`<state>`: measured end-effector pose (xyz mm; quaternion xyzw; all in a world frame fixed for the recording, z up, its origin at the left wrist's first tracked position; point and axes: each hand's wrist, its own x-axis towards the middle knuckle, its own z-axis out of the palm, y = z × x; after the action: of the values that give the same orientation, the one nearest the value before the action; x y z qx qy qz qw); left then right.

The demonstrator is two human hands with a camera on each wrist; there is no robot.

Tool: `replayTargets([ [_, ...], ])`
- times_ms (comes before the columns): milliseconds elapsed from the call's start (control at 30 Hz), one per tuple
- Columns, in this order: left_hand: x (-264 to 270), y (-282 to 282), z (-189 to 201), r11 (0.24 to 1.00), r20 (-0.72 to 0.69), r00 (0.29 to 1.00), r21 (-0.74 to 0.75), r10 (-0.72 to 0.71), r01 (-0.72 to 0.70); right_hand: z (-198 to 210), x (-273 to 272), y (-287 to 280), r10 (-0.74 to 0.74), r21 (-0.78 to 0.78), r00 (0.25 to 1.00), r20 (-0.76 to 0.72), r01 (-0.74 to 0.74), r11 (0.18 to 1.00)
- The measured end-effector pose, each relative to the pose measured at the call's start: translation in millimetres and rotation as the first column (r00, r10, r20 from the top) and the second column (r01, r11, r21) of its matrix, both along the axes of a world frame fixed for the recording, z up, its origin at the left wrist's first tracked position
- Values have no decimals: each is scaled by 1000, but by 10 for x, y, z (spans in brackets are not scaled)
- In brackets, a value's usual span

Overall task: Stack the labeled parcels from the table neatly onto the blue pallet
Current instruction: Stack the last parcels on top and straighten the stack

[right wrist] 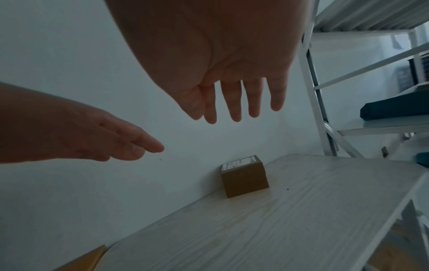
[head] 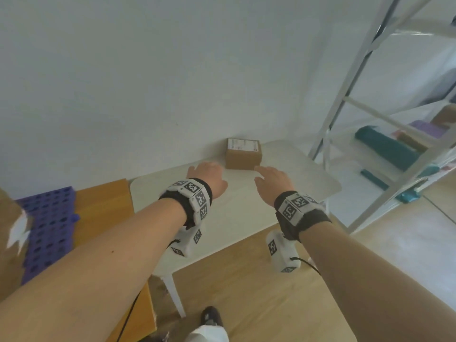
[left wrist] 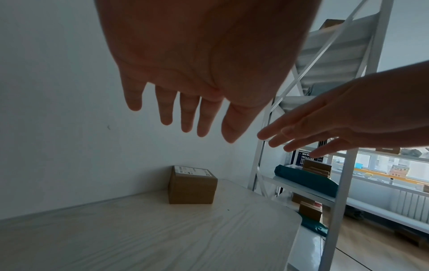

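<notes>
Both hands reach out over the worktop (head: pixel 283 169) with fingers straight and spread, holding nothing. Left hand (head: pixel 208 177) hangs above the worktop's near left part, palm down, its fingertips short of the parcel (head: pixel 243 154); from the left wrist view its fingers (left wrist: pixel 166 108) are splayed and bare. Right hand (head: pixel 272 180) is just beside it on the right, its fingers (right wrist: pixel 233 102) likewise extended and apart, the forefinger pointing toward the parcel's near right corner. Neither hand touches the parcel.

1 brown cardboard parcel stands on the worktop's far edge against the white wall (head: pixel 148 82), a white label (head: pixel 243 145) on its top face. It is closed; its contents cannot be told.

To the left, lower down, lies the blue pallet (head: pixel 49 230), a grid of holes, resting on an orange-brown board (head: pixel 103 206). A brown cardboard shape with a white patch (head: pixel 9 233) shows at the frame's left edge, over the pallet's left side; it is too blurred to tell more.

On the right stands a white metal rack (head: pixel 345 95). Its shelves carry a teal bundle (head: pixel 387 146), a purple item (head: pixel 424 129) and some brown boxes (left wrist: pixel 316 167).

Below, a shoe (head: pixel 211 315) rests on the wooden floor (head: pixel 246 292).
</notes>
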<state>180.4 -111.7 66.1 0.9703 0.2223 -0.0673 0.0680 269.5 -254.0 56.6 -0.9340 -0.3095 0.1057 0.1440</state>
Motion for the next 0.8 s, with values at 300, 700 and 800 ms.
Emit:
replayTargets([
  [300,1391,556,-205,992,6,997,-95,79,-78,12,1397,483,9,-90,1000,13,-8,996],
  [700,2441,1078,-676,926,-79,959,-252,272,-283,-440,2695,1061,111,-175,988,-110,-129,976],
  [800,2602,1129,-791,879,-125,925,-288,359,-380,-505,3001,1142,167,-179,977,-129,-189,966],
])
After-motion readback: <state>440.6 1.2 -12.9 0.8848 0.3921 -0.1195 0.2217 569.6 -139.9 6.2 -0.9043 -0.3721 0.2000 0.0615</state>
